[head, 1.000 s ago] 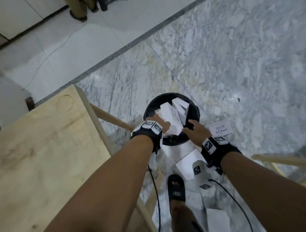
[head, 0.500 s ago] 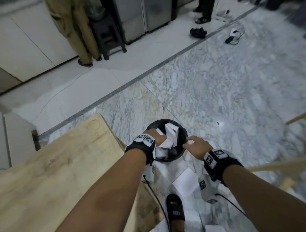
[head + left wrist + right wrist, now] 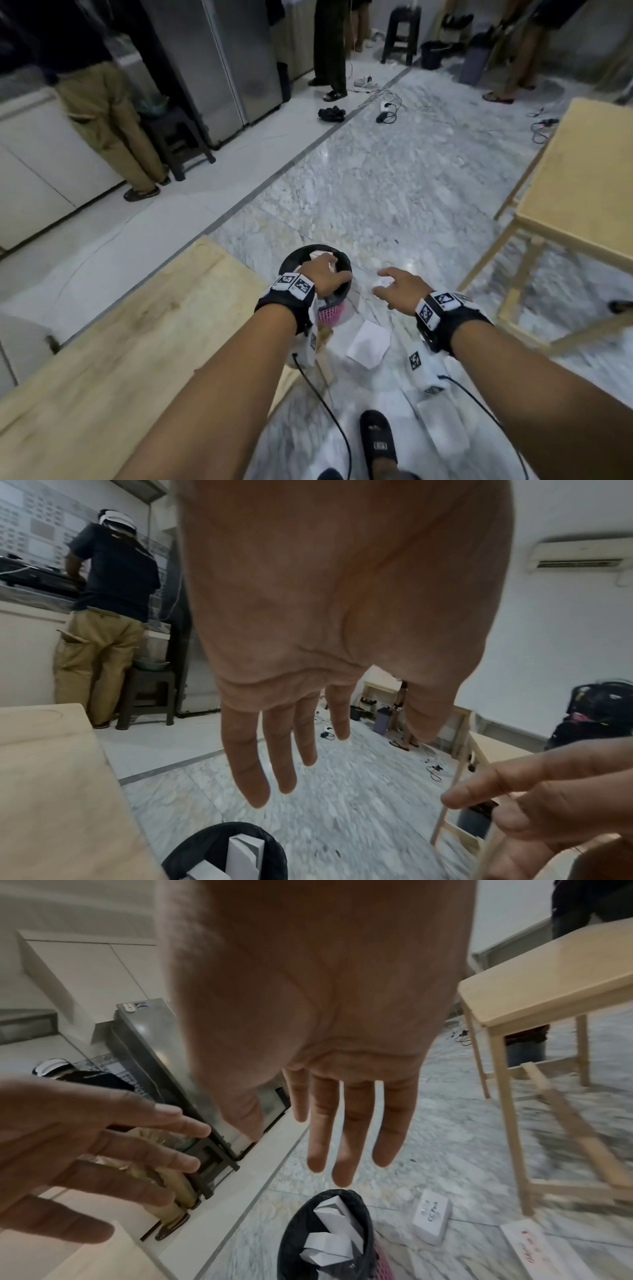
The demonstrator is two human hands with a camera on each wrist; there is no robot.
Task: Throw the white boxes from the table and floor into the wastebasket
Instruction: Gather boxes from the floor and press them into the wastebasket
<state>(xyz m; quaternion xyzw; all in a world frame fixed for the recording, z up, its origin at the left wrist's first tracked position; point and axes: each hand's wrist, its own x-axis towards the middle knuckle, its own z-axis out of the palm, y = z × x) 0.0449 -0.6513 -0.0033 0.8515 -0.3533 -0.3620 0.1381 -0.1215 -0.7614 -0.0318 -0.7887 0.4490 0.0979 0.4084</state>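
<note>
The wastebasket (image 3: 291,265), pink mesh with a black liner, stands on the marble floor by the table corner, and white boxes (image 3: 320,256) stick up inside it. My left hand (image 3: 325,277) hovers over its rim, fingers straight and empty in the left wrist view (image 3: 308,737). My right hand (image 3: 394,286) hangs to the right of the basket, spread and empty (image 3: 342,1137). Under it lies a small white box (image 3: 379,283), the "CC Pack" box (image 3: 431,1221). A flat white box (image 3: 368,344) lies nearer to me, with more boxes (image 3: 442,425) by my foot.
A pale wooden table (image 3: 120,342) is at my left, a second wooden table (image 3: 582,188) at the right. My foot in a black sandal (image 3: 378,442) stands on the floor. People, a dark stool (image 3: 178,144) and cables stand farther back.
Both hands have lifted away from the basket. The left hand let go of the white boxes, which now sit in the basket. My head view has tilted up to show the room.
</note>
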